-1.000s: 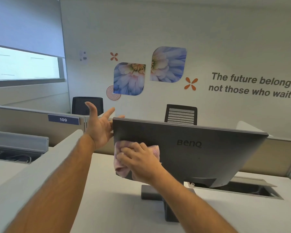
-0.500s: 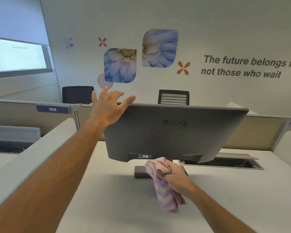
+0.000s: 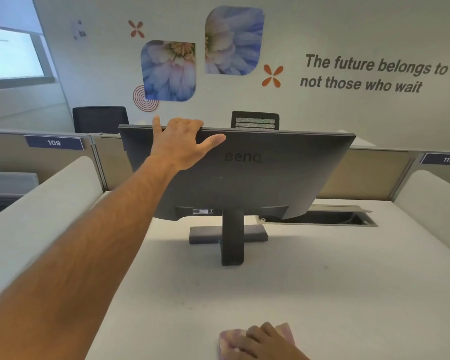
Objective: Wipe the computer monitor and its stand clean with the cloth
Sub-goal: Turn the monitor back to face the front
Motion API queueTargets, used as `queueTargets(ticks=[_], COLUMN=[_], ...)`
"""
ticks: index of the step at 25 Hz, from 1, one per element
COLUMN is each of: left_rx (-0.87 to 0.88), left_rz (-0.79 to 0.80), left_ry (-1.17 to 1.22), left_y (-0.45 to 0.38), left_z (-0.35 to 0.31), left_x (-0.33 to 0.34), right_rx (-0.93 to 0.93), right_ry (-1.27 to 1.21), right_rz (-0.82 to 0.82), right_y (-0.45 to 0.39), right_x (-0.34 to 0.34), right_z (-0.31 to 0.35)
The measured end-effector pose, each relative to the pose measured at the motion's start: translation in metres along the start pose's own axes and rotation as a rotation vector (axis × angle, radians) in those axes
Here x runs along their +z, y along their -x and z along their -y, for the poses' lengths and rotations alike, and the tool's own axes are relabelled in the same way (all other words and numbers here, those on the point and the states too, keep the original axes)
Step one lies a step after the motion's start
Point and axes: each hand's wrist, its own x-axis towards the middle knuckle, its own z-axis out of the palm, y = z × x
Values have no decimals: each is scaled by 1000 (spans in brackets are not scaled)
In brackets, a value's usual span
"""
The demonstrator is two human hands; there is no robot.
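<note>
The desk (image 3: 322, 294) is shown bearing the monitor (image 3: 244, 178), back toward the viewer, long axis left to right, with its stand (image 3: 231, 237) beneath. The top edge is gripped by the left hand (image 3: 178, 144), fingers hooked over it. The cloth (image 3: 230, 339) is pressed flat under the right hand (image 3: 263, 342), fingers resting extended; the stand lies well ahead of these fingers across bare desktop.

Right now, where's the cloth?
In the head view the cloth lies on the desk at the bottom edge, right of centre, under the right hand, well short of the monitor stand.
</note>
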Motion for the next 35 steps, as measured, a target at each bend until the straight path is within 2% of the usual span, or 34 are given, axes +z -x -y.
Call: queueTargets(ticks=[1,3,5,7,10,12,14,16,19,21,26,31,35], left_rx=[2,3,1,-1,-15,-45,-116,-184,-168,-148,-78,-68,16], left_rz=[0,3,29,47,-3,-102,-218,-262,-151,-112,-37,-18,119], left_ry=[1,-2,5,41,232,428,610,654,393,269,192,41,-53], left_y=[0,1,0,-1,-2,-3,-9,-15,-18,-14,-13,-11,-7], left_z=[1,1,1,3,8,10,14,22,39,46,43,33,20], left_x=[0,1,1,-1,-8,-18,-29,-38,-37,-33,-47,-60,-79], right_rx=[36,-23,-41,-51,54,194,282,397,598,639,592,606,661], right_ry=[32,165,208,198,-92,-138,-134,-62,47,109,87,56,137], right_rz=[-78,-118,-159,-303,-687,-960,-1105,-1088,-793,-677,-768,-763,-705], right_y=[2,-2,-8,-23,-49,-62,-68,-73,-83,-88,-90,-96,-112], right_x=[9,17,-1,-43,-143,-217,-278,-321,-349,-346,-339,-342,-341], right_z=[2,7,-3,-19,-47,-66,-86,-105,-129,-135,-146,-151,-151])
